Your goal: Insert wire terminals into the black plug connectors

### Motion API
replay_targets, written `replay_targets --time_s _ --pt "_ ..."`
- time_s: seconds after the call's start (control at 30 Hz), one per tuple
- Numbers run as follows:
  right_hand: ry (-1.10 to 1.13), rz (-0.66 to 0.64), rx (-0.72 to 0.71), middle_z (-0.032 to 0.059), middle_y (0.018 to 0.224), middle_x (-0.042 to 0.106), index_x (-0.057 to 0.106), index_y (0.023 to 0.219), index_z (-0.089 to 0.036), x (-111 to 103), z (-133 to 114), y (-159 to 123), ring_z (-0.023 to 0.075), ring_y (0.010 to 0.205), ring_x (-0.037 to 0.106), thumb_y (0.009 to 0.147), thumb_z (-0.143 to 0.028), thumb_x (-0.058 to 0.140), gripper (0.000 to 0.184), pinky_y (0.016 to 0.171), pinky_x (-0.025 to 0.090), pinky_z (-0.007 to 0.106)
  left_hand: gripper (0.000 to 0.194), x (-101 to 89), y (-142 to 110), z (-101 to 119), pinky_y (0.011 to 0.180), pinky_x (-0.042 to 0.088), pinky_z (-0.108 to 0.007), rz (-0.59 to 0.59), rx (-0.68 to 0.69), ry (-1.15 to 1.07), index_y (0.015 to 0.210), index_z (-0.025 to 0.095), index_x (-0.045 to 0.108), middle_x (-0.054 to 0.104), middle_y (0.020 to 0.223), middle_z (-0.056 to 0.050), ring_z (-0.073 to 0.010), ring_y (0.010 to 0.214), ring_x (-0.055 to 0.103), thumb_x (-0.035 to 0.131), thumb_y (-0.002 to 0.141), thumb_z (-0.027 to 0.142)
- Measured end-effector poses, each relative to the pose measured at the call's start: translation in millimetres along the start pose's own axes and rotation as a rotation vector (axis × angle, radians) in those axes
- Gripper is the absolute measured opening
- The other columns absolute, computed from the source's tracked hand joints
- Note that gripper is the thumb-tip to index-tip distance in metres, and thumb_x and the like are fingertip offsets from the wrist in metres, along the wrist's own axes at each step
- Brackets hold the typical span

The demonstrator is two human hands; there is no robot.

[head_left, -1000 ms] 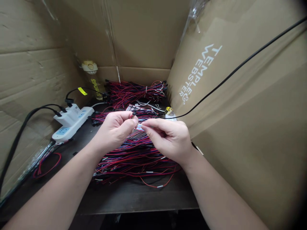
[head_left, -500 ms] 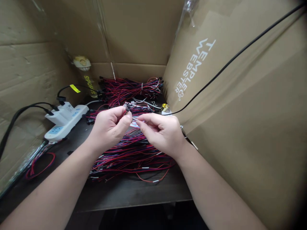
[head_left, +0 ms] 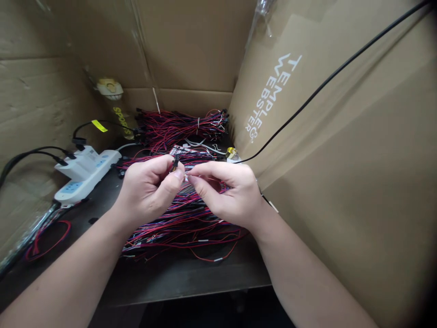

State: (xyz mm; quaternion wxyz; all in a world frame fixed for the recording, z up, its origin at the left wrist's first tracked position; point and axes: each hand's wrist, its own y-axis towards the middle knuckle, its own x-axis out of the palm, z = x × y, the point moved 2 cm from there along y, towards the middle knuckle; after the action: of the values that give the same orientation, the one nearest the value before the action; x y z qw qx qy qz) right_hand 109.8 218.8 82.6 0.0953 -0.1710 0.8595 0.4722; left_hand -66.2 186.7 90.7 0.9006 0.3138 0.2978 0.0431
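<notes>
Between the thumb and bent fingers of my left hand (head_left: 152, 187) is a small black wire connector (head_left: 175, 161), its end poking up above the thumb. My right hand (head_left: 225, 189) pinches a thin pale wire (head_left: 186, 177) just right of the left thumb; most of it is hidden by the fingers. The fingertips of both hands almost meet. Beneath them lies a wide pile of red, blue and black wires (head_left: 170, 232), some with white sleeves.
A tied bundle of wires (head_left: 174, 130) lies at the back. On the left are a white power strip (head_left: 109, 159) with plugged-in adapters and a clear bottle (head_left: 119, 114). Cardboard walls (head_left: 324, 159) enclose the dark table (head_left: 191, 282). A black cable (head_left: 307, 107) crosses the right side.
My two hands have drawn slightly closer at the fingertips, and the pale wire between them shows less. The whole view has shifted a little, so things sit further left.
</notes>
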Motion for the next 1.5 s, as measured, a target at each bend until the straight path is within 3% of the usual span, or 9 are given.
replay_targets --time_s 0.13,0.3,0.57,1.07,1.5 --pt "-0.106 -0.005 -0.149 0.0059 0.086 0.079 0.076 0.095 -0.012 -2.6 -2.4 0.4 0.0124 0.073 0.070 0.095 -0.011 0.065 0.011 0.071 0.059 0.025 0.023 0.6 -1.3 -2.0 0.051 0.036 -0.024 0.015 0.032 -0.003 0.073 0.017 0.061 0.051 0.061 0.002 -0.0098 0.054 0.043 0.054 0.094 0.024" --pt "-0.147 0.026 -0.232 0.0060 0.087 0.081 0.075 0.095 -0.012 -4.1 -3.4 0.2 0.0141 0.078 0.074 0.094 -0.008 0.067 0.009 0.078 0.062 0.026 0.026 -0.4 1.2 2.0 0.047 0.034 -0.023 0.047 0.052 -0.007 0.067 0.018 0.057 0.049 0.058 0.002 -0.0093 0.050 0.041 0.055 0.092 0.023" --pt "-0.128 0.030 -0.202 0.0066 0.085 0.079 0.076 0.094 -0.008 -3.5 -4.9 0.8 0.0120 0.076 0.073 0.093 -0.007 0.068 0.008 0.076 0.061 0.022 0.026 2.4 0.7 4.5 0.047 0.034 -0.023 0.060 0.078 0.041 0.069 0.017 0.058 0.049 0.058 0.003 -0.0087 0.052 0.041 0.054 0.094 0.024" --pt "-0.140 0.046 -0.168 0.0035 0.086 0.079 0.075 0.097 -0.012 -3.0 -8.3 -1.9 0.0100 0.069 0.070 0.094 -0.009 0.069 0.007 0.073 0.061 0.023 0.024 3.6 -0.9 10.4 0.045 0.032 -0.023 0.090 0.104 0.077 0.071 0.016 0.058 0.045 0.058 0.004 -0.0077 0.050 0.037 0.053 0.094 0.019" --pt "-0.116 0.092 -0.134 0.0022 0.087 0.079 0.073 0.096 -0.014 1.7 -9.3 -4.7 0.0083 0.066 0.067 0.094 -0.010 0.068 0.006 0.065 0.058 0.020 0.023 3.2 -2.0 13.7 0.047 0.034 -0.023 0.084 0.017 0.026 0.070 0.017 0.058 0.045 0.059 0.004 -0.0086 0.052 0.038 0.054 0.093 0.020"
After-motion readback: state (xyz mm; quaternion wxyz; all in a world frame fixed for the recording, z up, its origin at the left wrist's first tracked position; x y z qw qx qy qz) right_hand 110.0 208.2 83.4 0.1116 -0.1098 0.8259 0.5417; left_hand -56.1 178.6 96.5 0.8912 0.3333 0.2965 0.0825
